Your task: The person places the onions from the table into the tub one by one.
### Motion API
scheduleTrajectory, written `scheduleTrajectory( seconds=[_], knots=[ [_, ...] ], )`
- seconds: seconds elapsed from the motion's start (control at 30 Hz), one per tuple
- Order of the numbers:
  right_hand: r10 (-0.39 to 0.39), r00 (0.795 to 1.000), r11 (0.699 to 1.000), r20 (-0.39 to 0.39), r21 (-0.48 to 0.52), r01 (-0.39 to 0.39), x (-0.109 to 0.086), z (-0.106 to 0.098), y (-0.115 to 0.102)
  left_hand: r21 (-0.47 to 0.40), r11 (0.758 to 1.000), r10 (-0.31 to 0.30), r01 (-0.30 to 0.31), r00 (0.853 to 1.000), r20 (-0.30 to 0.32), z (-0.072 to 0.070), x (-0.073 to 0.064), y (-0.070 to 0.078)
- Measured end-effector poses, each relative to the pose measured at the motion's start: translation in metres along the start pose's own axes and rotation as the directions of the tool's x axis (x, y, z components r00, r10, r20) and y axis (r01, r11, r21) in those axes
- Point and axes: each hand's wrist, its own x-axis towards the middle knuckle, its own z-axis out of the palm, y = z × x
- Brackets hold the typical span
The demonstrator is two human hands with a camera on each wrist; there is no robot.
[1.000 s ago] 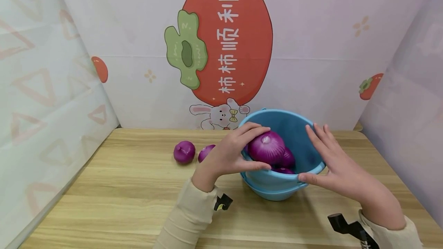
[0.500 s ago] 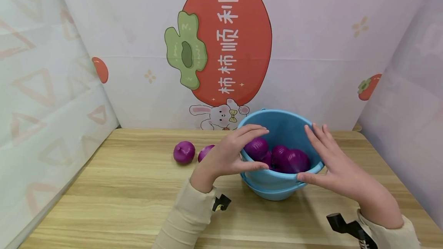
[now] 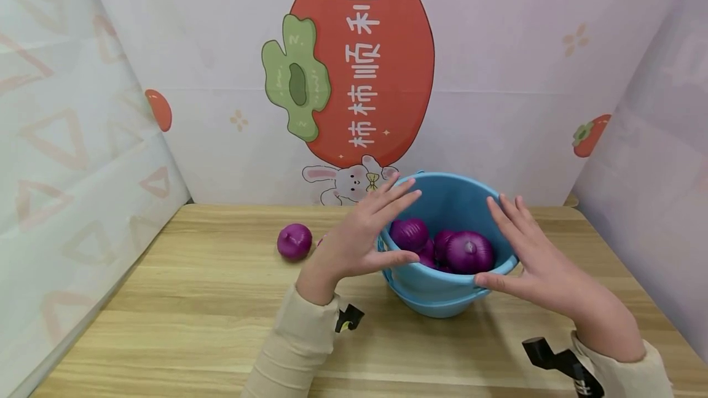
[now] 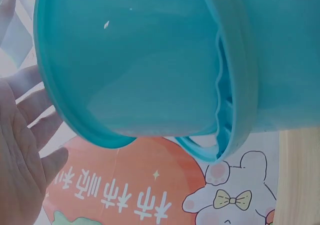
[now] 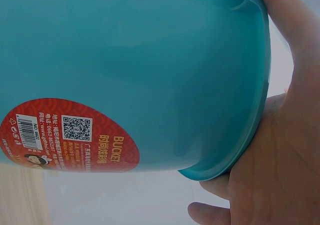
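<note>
A light-blue plastic bucket (image 3: 437, 293) stands on the right of the table with several purple onions in it. The frontmost onion (image 3: 470, 252) lies toward the bucket's right side. Over the bucket's left rim my left hand (image 3: 354, 235) is spread and holds nothing; the left wrist view shows its fingers (image 4: 39, 105) stretched out beside the rim. My right hand (image 3: 544, 272) rests against the right rim with straight fingers, its thumb at the front edge. In the right wrist view, the palm (image 5: 275, 160) lies along the bucket's rim.
One purple onion (image 3: 294, 242) sits on the wooden table (image 3: 182, 318) left of the bucket. Another onion (image 3: 322, 239) is mostly hidden behind my left hand. A printed cloth backdrop (image 3: 498, 66) stands behind the table, with cloth sides left and right.
My left hand has let go of a large onion, which dropped into the bucket and rolled right. The hand has since spread its fingers and drawn slightly left. My right hand stays at the rim.
</note>
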Motion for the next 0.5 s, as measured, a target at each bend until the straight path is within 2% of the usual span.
scheduleTrajectory(
  seconds=[0.5],
  knots=[
    [-0.004,1.0,1.0,0.007,0.0,0.004,0.0002,-0.0012,0.0003,0.124,0.991,-0.045,0.055,0.996,-0.082,-0.0095,-0.0046,-0.0023]
  ],
)
